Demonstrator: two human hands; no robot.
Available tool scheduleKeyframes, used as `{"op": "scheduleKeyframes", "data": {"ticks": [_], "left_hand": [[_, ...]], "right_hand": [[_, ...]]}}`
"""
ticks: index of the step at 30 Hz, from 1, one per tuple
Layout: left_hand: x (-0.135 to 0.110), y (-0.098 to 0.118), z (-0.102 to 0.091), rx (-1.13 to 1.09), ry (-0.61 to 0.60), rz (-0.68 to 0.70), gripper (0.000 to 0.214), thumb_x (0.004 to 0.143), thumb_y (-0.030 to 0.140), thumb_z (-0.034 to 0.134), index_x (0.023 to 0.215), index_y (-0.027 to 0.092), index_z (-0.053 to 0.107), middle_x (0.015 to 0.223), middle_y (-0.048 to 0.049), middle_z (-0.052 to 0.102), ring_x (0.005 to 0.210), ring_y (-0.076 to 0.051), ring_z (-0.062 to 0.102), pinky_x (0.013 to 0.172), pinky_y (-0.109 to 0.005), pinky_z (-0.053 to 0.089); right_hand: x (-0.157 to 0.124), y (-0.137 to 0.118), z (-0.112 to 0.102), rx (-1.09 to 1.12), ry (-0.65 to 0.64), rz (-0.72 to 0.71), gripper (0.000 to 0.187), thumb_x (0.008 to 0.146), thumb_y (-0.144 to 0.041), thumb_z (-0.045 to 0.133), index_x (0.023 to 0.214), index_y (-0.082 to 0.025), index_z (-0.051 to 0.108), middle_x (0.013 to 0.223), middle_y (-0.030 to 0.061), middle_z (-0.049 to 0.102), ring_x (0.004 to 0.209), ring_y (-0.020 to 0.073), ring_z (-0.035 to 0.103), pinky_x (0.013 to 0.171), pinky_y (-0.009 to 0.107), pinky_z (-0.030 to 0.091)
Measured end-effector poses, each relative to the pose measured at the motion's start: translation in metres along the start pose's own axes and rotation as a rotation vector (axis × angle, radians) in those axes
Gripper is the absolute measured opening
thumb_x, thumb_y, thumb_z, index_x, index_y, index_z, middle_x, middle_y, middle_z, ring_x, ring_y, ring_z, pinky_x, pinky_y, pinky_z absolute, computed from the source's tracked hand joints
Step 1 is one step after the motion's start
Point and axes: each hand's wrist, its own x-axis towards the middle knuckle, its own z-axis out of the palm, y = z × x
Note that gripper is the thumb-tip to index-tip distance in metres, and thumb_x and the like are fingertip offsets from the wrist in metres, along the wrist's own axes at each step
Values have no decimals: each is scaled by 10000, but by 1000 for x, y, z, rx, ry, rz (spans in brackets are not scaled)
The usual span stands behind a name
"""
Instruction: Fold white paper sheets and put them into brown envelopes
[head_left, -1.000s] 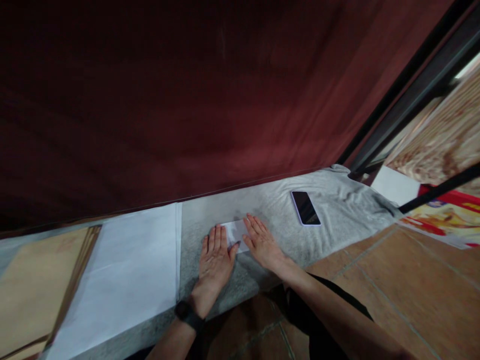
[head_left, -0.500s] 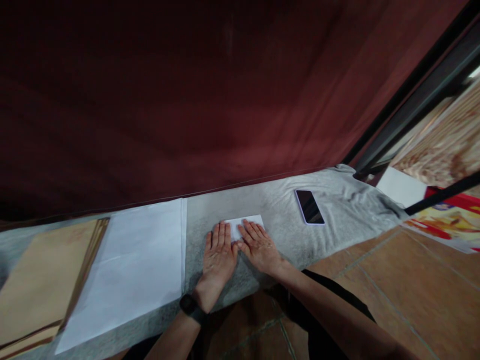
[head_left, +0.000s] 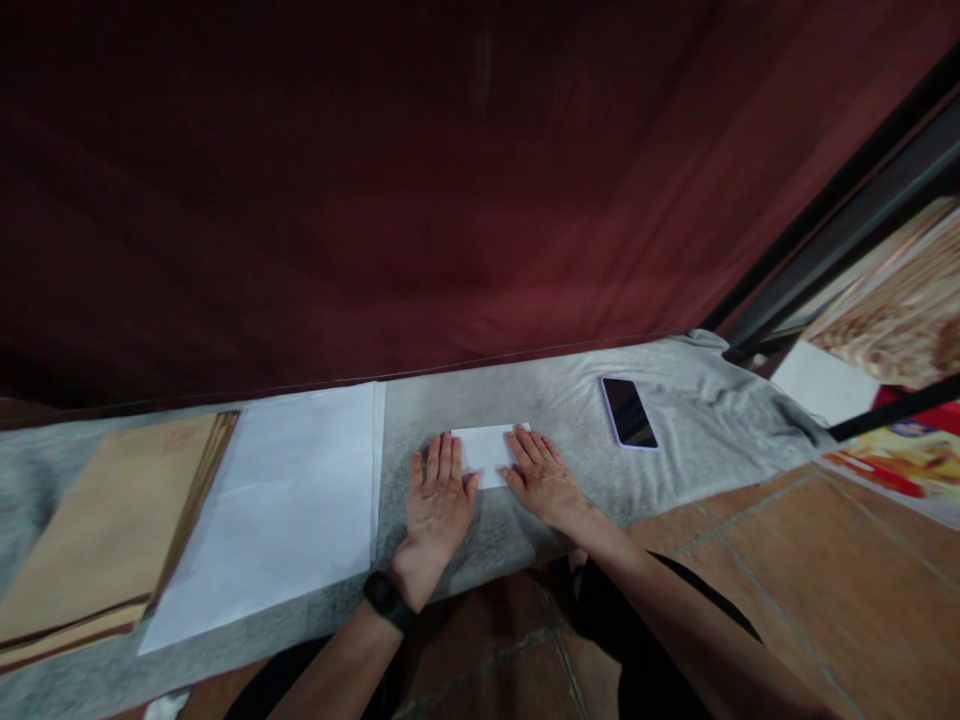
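Observation:
A small folded white paper (head_left: 489,450) lies on a grey cloth (head_left: 570,420) spread over a low ledge. My left hand (head_left: 437,500) lies flat, fingers stretched out, on the paper's left end; a black watch sits on that wrist. My right hand (head_left: 545,478) presses flat on the paper's right end, fingers together and extended. Both hands hold nothing.
A stack of white sheets (head_left: 289,500) lies left of my hands, with a pile of brown envelopes (head_left: 105,530) further left. A dark phone (head_left: 630,412) lies face up to the right. A dark red curtain (head_left: 420,180) hangs behind. Tiled floor (head_left: 787,560) is below.
My hands have slid apart along the folded paper, the right one moving right, so more of the white paper shows between them. The view has shifted a little.

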Motion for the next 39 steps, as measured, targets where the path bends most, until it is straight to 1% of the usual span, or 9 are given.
{"op": "scheduleKeyframes", "data": {"ticks": [7,12,16,19,23,29,31,33,39], "left_hand": [[0,-2,-1,-33,69,46,601,998,368,349,1506,50,395,1589,-165,377,1517,-297,262,1248,-522,193],[3,5,1,-115,89,192,572,1005,302,314,1522,63,364,1602,-134,371,1517,-245,269,1241,-466,262],[5,16,5,-145,56,275,567,1010,302,296,1531,86,351,1604,-115,376,1515,-225,274,1233,-443,288],[5,19,10,-125,18,250,576,1002,309,309,1528,78,359,1604,-135,368,1513,-241,281,1236,-458,278],[5,13,16,-98,9,177,594,987,295,328,1536,68,339,1610,-154,347,1510,-253,286,1234,-462,274],[2,4,19,-76,33,110,608,987,308,333,1523,23,344,1606,-192,333,1509,-287,280,1218,-473,299],[2,4,20,-71,42,100,607,984,300,329,1518,12,348,1601,-202,335,1509,-293,278,1217,-484,299],[2,4,21,-71,55,104,605,984,295,320,1519,13,345,1599,-207,333,1511,-291,271,1216,-496,297],[0,-1,26,-96,85,160,587,975,255,308,1511,24,368,1599,-215,331,1518,-296,245,1213,-521,295]], "right_hand": [[1,3,-2,-13,-36,22,638,1033,-475,408,1564,-128,345,1620,127,311,1498,274,293,1224,448,231],[2,-1,-3,4,-36,44,631,1028,-463,423,1555,-120,362,1611,134,326,1495,278,301,1221,454,233],[3,-4,-6,14,-40,50,619,1025,-451,438,1545,-120,381,1616,124,318,1492,272,308,1221,440,231],[3,-4,-8,19,-50,59,607,1026,-441,436,1545,-131,383,1620,119,307,1491,270,311,1220,444,232],[5,0,-10,33,-77,57,575,1033,-411,413,1547,-154,385,1625,92,299,1490,260,314,1224,444,228],[12,6,-17,5,-83,161,612,1024,-377,415,1522,-23,383,1600,172,326,1491,280,309,1225,448,233],[15,4,-19,0,-62,191,598,1030,-354,395,1514,-4,389,1595,189,330,1491,292,307,1223,456,238],[18,-3,-21,17,-35,167,572,1038,-334,372,1521,-28,389,1603,171,323,1494,283,303,1225,453,239],[16,-30,-13,118,-34,-110,520,1067,-375,345,1550,-185,385,1624,81,312,1491,215,315,1229,402,262]]}}
